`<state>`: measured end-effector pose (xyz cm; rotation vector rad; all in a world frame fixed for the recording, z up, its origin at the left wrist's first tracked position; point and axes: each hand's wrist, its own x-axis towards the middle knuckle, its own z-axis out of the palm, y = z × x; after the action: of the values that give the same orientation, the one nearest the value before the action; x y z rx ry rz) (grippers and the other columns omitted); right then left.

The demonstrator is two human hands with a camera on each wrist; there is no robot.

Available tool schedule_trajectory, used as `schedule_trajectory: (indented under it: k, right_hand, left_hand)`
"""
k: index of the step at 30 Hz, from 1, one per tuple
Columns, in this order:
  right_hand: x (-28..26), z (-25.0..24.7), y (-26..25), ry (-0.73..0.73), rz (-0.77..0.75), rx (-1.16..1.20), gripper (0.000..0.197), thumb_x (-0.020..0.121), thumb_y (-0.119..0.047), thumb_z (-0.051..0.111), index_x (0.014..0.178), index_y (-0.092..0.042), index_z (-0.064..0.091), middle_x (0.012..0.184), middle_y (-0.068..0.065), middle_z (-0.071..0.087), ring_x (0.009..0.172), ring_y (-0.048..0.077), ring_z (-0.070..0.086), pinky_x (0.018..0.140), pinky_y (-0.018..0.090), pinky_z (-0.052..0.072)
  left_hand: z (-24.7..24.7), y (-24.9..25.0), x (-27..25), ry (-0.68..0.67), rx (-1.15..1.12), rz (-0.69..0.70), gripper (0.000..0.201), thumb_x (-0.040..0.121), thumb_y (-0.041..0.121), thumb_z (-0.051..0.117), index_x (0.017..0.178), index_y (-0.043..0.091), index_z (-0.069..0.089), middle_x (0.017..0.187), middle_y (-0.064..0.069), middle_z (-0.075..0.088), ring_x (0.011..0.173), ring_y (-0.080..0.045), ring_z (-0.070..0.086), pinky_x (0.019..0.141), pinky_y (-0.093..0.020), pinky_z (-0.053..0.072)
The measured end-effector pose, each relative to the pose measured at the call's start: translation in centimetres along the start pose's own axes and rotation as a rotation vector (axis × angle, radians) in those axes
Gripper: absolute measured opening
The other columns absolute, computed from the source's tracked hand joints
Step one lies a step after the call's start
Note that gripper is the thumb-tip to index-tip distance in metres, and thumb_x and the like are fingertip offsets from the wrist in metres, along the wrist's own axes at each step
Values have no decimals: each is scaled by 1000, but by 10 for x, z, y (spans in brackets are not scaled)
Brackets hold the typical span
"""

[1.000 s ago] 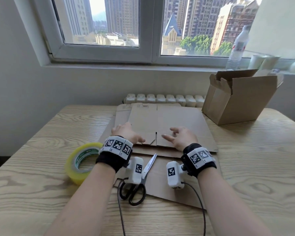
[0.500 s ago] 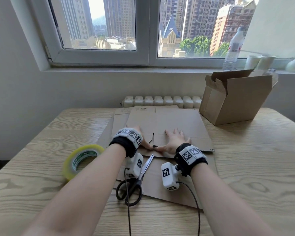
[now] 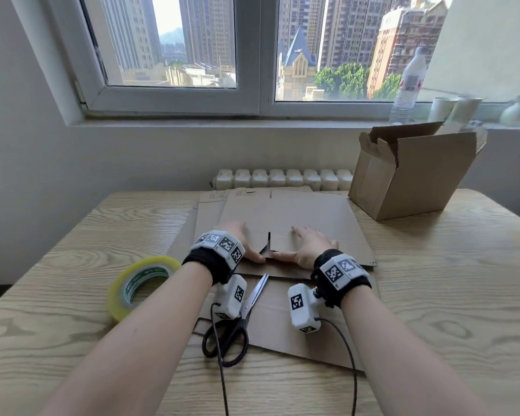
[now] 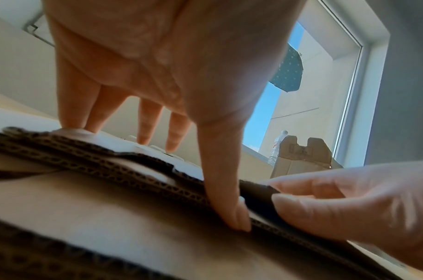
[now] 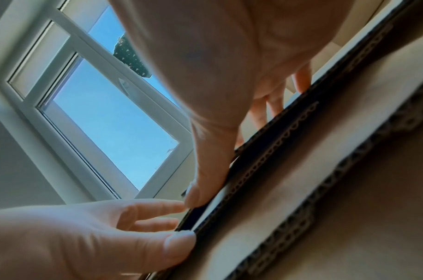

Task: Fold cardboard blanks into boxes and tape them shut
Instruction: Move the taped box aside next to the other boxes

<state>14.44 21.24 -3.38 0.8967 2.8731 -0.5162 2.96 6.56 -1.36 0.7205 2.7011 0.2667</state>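
A stack of flat cardboard blanks lies in the middle of the table. My left hand and right hand sit side by side on the top blank, either side of its near slit. On each hand the fingers lie on top of a flap and the thumb hooks under its near edge, pinching it. At the slit the flap corners stand slightly raised. The left wrist view shows my left thumb wedged at the corrugated edge. In the right wrist view, my right thumb is on the same edge.
A yellow tape roll lies left of my left forearm. Black-handled scissors rest on the lower blank between my wrists. An erected open box stands at the back right. A bottle and cups are on the windowsill.
Both hands came down from hovering and slid forward onto the top blank. Their thumbs have gone under the near flap edges, and the corners at the slit have lifted a little.
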Motion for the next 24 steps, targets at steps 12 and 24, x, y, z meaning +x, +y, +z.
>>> schedule_trajectory:
  k: [12, 24]
  right_hand:
    - [7, 8, -16, -25, -84, 185, 74, 96, -64, 39, 155, -23, 25, 156, 9, 37, 142, 26, 36, 117, 42, 28]
    - [2, -6, 21, -63, 152, -29, 102, 71, -71, 71, 154, -35, 22, 165, 9, 6, 150, 39, 3, 119, 57, 9]
  left_hand:
    - [14, 9, 9, 46, -126, 97, 105, 74, 48, 80, 156, 20, 20, 159, -4, 29, 143, -24, 32, 116, -39, 30]
    - [15, 11, 19, -17, 95, 95, 106, 49, 69, 81, 135, 19, 44, 138, -8, 53, 122, -30, 54, 100, -45, 47]
